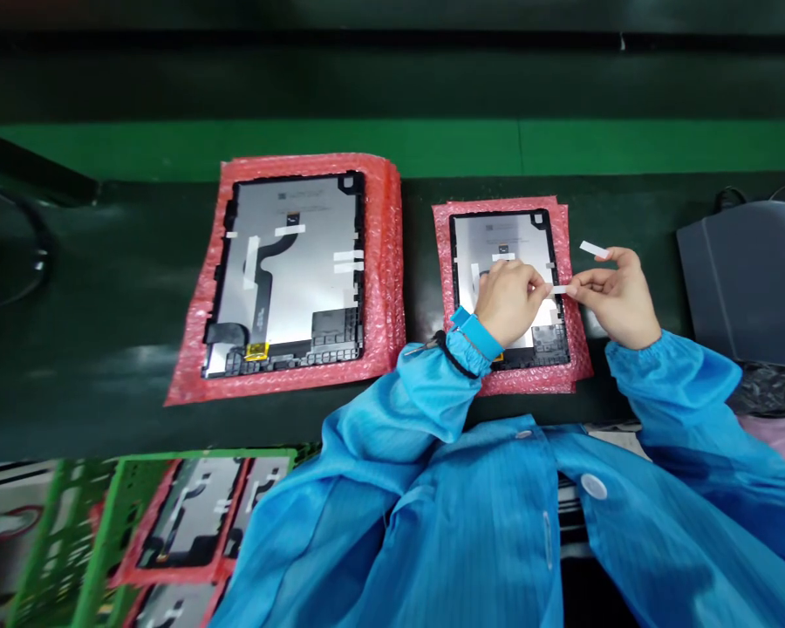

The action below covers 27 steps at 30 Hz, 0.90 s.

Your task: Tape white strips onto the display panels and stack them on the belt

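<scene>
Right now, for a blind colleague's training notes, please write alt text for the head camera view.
A left hand and right hand in blue sleeves pinch a white tape strip over a black-framed silver display panel on pink bubble wrap; a second panel lies to the left.

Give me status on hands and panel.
Left hand pinching white tape strip, right fingers at its end; second strip at right fingertips. Display panel on pink bubble wrap, left cuff over wrap edge.

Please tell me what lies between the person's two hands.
In the head view, a small white tape strip lies there, its ends touching the left hand and the right hand.
</scene>
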{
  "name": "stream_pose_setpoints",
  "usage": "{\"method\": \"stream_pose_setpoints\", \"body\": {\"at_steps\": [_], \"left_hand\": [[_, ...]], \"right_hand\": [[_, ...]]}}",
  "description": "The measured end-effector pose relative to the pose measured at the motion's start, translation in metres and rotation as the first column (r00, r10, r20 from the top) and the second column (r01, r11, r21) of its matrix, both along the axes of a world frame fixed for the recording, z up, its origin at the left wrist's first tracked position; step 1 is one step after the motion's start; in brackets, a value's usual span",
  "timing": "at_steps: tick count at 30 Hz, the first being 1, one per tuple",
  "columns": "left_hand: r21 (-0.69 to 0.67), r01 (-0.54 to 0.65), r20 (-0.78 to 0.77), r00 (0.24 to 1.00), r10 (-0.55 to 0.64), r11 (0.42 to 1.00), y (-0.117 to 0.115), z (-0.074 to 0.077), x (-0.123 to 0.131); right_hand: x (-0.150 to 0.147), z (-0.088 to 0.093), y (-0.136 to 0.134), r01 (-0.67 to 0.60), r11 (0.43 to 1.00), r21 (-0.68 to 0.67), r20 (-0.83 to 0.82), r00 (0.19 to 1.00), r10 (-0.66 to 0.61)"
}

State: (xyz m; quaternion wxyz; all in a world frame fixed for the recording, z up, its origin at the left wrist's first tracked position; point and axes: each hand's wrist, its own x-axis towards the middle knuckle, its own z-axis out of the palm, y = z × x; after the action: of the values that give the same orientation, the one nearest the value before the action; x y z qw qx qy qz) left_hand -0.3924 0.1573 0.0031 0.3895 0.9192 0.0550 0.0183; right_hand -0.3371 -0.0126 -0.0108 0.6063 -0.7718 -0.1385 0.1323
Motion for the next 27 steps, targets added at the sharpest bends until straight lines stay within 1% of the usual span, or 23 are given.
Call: {"method": "stream_pose_setpoints", "body": {"at_steps": [3,7,13,18,27], "left_hand": [[0.103,-0.012,-0.048,0.999,0.017,0.995,-0.003,-0.003,0.004],[0.123,-0.011,-0.066,0.998,0.019,0.992,-0.004,-0.007,0.006],[0.085,-0.019,-0.023,1.000,0.021,0.996,-0.004,-0.013,0.006],[0.089,-0.009,-0.033,0.999,0.012,0.996,-0.004,-0.013,0.007],[0.129,-0.008,-0.065,0.998,0.016,0.992,-0.007,-0.010,0.010]], "right_hand": [[0.006,-0.013,0.001,0.013,1.000,-0.024,-0.023,1.000,-0.013],[0.007,-0.019,0.003,0.043,0.997,-0.060,-0.042,0.998,-0.046],[0.006,-0.017,0.006,0.075,0.994,-0.077,-0.046,0.996,-0.079],[0.008,-0.015,0.007,0.071,0.993,-0.093,-0.074,0.994,-0.078],[0.016,-0.007,0.010,0.031,0.972,-0.233,-0.110,0.992,-0.058]]}}
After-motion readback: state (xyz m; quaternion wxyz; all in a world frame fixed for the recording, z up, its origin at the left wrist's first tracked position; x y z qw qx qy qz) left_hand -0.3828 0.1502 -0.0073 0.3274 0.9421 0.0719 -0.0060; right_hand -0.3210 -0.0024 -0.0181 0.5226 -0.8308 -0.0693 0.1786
